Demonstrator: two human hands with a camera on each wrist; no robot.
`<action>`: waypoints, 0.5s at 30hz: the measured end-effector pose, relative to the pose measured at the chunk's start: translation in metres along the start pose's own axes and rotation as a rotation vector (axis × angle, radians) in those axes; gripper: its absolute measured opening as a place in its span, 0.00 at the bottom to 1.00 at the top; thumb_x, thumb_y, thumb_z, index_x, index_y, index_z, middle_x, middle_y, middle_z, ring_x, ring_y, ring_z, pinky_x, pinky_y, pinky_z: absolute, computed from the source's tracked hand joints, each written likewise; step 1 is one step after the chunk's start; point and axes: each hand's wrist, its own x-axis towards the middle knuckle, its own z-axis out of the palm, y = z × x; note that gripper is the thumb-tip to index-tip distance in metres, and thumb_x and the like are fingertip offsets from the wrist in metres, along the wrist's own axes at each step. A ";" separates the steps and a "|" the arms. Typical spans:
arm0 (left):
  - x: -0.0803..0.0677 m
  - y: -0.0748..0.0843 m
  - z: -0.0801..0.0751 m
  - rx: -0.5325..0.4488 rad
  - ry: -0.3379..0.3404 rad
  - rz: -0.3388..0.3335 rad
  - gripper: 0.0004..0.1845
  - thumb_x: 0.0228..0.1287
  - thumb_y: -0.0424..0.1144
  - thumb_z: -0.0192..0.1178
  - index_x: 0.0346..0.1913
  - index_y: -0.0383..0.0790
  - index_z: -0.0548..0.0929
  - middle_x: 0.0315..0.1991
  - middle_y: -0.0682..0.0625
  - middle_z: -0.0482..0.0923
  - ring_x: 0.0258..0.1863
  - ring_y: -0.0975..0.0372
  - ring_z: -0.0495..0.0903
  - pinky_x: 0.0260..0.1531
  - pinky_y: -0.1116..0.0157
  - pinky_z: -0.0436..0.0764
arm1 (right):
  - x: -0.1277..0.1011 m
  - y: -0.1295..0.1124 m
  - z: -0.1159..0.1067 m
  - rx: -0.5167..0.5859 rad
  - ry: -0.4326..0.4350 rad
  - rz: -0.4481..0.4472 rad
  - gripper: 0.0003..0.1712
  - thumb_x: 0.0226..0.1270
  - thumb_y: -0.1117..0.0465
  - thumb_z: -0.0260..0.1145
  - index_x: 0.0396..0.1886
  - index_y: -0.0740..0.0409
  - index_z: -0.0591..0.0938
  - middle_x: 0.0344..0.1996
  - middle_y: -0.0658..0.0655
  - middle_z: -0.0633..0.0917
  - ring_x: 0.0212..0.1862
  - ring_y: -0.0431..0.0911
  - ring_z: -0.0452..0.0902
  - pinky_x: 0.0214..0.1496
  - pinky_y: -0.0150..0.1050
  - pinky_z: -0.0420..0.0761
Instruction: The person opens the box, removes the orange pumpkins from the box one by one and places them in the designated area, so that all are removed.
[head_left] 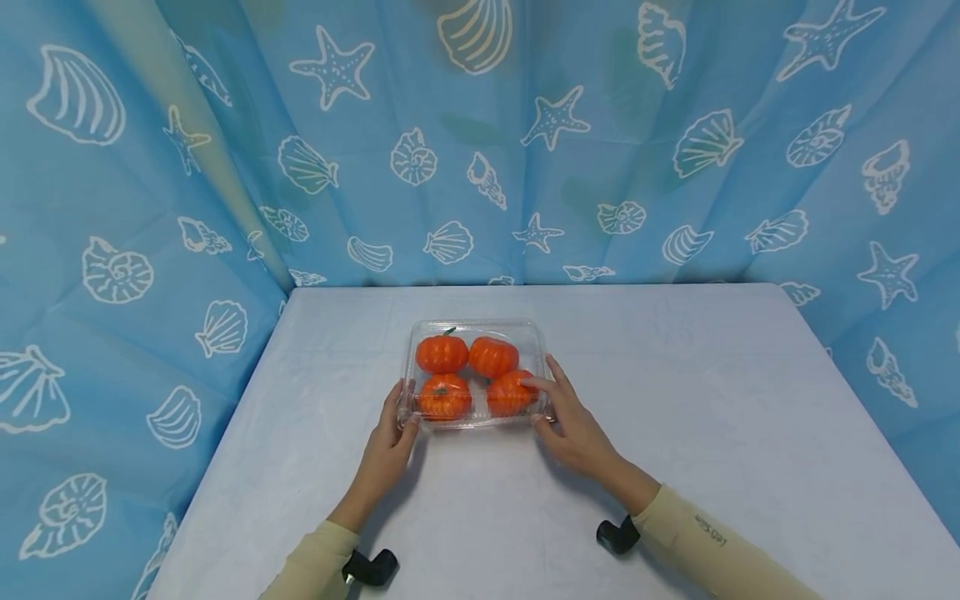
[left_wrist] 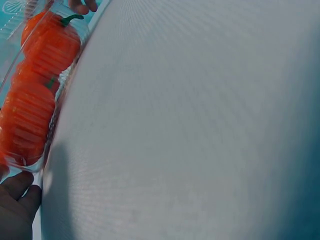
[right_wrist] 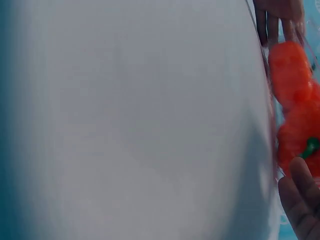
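Nearest, a pale yellow left sleeve and right sleeve come in from the near edge, each with a black wrist device beside its cuff. Beyond them the two hands hold a clear plastic container between them, a little left of the middle of the white table. The left hand grips its near left corner, thumb at the near side and fingers along the left wall. The right hand holds the near right corner with thumb and fingers spread apart, one finger reaching over the top. Whether the container rests on the table or is held just above it, I cannot tell.

Inside are four orange pumpkins: near left and near right, the latter partly behind the reaching finger, then far left and far right. A green stem shows on the far left one. Past the table's far edge hangs a blue curtain printed with white shells and starfish.
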 end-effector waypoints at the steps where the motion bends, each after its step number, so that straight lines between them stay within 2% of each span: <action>1: 0.000 0.000 0.000 -0.002 -0.001 0.004 0.34 0.81 0.39 0.50 0.81 0.40 0.50 0.78 0.35 0.56 0.74 0.41 0.62 0.67 0.40 0.67 | -0.001 0.000 0.000 0.005 0.007 -0.002 0.32 0.71 0.63 0.62 0.72 0.43 0.67 0.82 0.61 0.50 0.51 0.55 0.80 0.52 0.54 0.84; 5: 0.001 0.000 0.000 -0.001 0.005 0.009 0.34 0.80 0.39 0.51 0.81 0.40 0.50 0.77 0.35 0.57 0.73 0.41 0.63 0.66 0.40 0.68 | -0.001 0.001 0.000 0.015 0.020 0.002 0.30 0.71 0.62 0.62 0.71 0.43 0.70 0.80 0.61 0.54 0.55 0.56 0.79 0.54 0.54 0.84; 10: 0.001 0.000 0.000 0.009 0.017 0.003 0.34 0.80 0.39 0.51 0.81 0.39 0.51 0.77 0.35 0.59 0.72 0.41 0.66 0.66 0.41 0.69 | 0.001 0.001 0.000 0.020 0.016 0.021 0.27 0.70 0.62 0.64 0.67 0.46 0.74 0.78 0.60 0.58 0.43 0.43 0.77 0.50 0.44 0.85; 15: 0.001 0.000 0.001 0.008 0.012 0.004 0.34 0.80 0.39 0.51 0.81 0.38 0.51 0.77 0.36 0.58 0.72 0.41 0.65 0.66 0.41 0.69 | 0.001 0.000 -0.001 0.006 0.018 0.026 0.25 0.71 0.62 0.64 0.66 0.47 0.76 0.78 0.60 0.61 0.40 0.41 0.76 0.49 0.43 0.85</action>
